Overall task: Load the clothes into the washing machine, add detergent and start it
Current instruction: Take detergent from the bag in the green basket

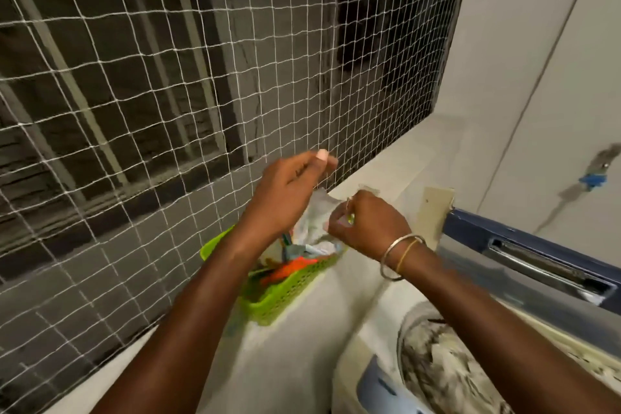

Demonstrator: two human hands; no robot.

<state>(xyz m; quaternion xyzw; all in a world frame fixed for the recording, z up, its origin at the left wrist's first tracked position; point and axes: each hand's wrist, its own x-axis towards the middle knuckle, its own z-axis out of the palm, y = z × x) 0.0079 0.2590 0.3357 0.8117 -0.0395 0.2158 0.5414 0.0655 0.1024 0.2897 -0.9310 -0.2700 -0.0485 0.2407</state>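
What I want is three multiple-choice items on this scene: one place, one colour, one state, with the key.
1. Where does the basket stand? A. On the ledge by the net. B. On the floor. C. On a chair.
2. What colour is the basket? A. Blue. B. Red. C. Green.
3. How is the washer's lid? A. Shut. B. Raised. C. Missing.
Key: 1 A, it sits on the ledge against the net; 2 C, its mesh walls are green; 3 B, the lid stands up, baring clothes in the drum.
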